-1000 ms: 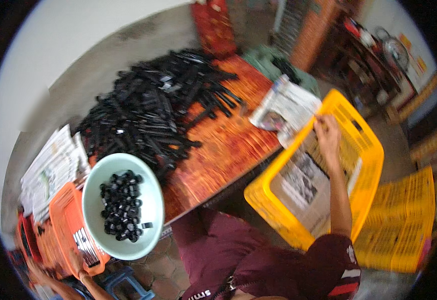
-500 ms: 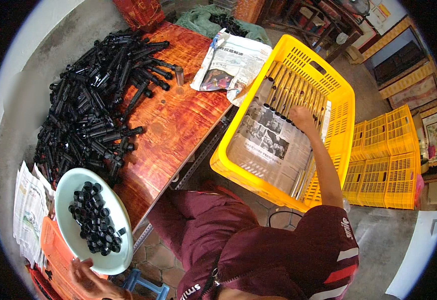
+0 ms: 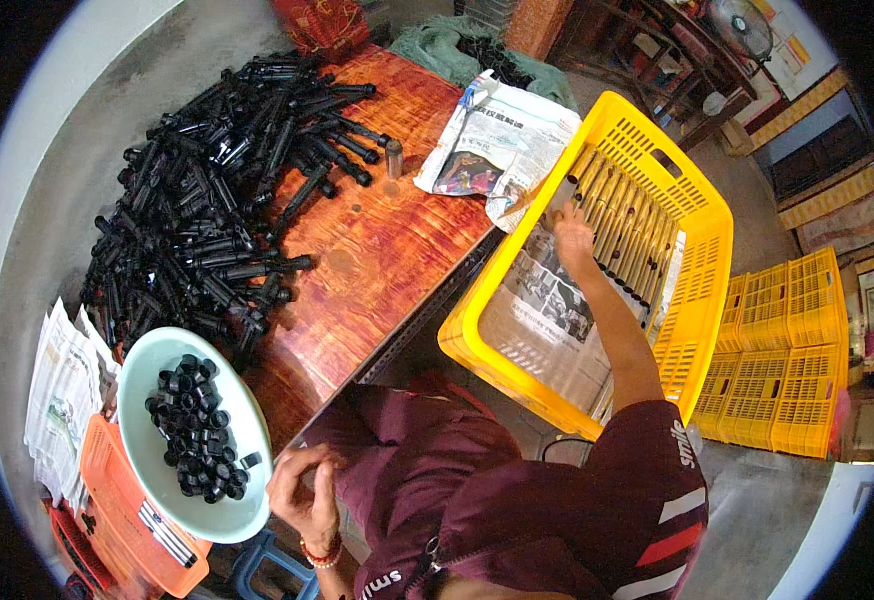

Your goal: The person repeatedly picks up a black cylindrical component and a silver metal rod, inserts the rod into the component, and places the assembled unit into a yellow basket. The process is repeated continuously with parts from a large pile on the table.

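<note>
In the yellow crate (image 3: 462,335), my right hand (image 3: 574,238) is at the left end of a row of gold tubes (image 3: 629,215) with dark ends. Its fingers are closed at the lower end of a tube, which they partly cover. Printed newspaper (image 3: 542,285) lines the crate under the tubes. Held over my lap, my left hand (image 3: 307,490) is next to the rim of a pale green bowl (image 3: 137,390). Its fingers are loosely curled and apart from the thumb, with nothing visible in them. Small black rings or caps (image 3: 197,425) fill the bowl's middle.
A large heap of black plastic tubes (image 3: 207,200) covers the left of the glossy wooden table (image 3: 357,290). Newspaper (image 3: 502,140) lies at its far corner. An orange basket (image 3: 117,490) and a blue stool (image 3: 267,570) stand below the bowl. Yellow crates (image 3: 782,350) are stacked at right.
My right hand has moved left along the row of gold tubes. My left hand has come from the bowl's lower rim rightward to above my lap. The whole view has shifted slightly.
</note>
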Available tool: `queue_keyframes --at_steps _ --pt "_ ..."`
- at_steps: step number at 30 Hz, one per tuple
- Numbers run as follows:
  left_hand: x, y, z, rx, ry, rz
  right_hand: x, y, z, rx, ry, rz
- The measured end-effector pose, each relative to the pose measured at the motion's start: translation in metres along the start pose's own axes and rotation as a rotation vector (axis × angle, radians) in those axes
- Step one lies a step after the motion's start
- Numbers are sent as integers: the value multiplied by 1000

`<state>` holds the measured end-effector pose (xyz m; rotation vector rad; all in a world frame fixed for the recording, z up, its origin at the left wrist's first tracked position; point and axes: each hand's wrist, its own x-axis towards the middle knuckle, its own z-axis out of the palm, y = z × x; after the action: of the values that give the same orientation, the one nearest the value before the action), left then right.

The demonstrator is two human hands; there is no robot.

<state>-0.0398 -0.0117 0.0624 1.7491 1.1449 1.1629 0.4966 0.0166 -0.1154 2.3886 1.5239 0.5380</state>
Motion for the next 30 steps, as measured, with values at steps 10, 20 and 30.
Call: queue_keyframes --at_steps 10,20,30 --pt "13 -16 26 -291 -138 -384 -24 91 -78 395 494 271" --pt "41 -29 66 -1067 -374 -577 -71 -88 -305 967 499 -488" --pt "43 -67 62 -1312 79 -741 -76 -174 -311 1072 351 -1279"
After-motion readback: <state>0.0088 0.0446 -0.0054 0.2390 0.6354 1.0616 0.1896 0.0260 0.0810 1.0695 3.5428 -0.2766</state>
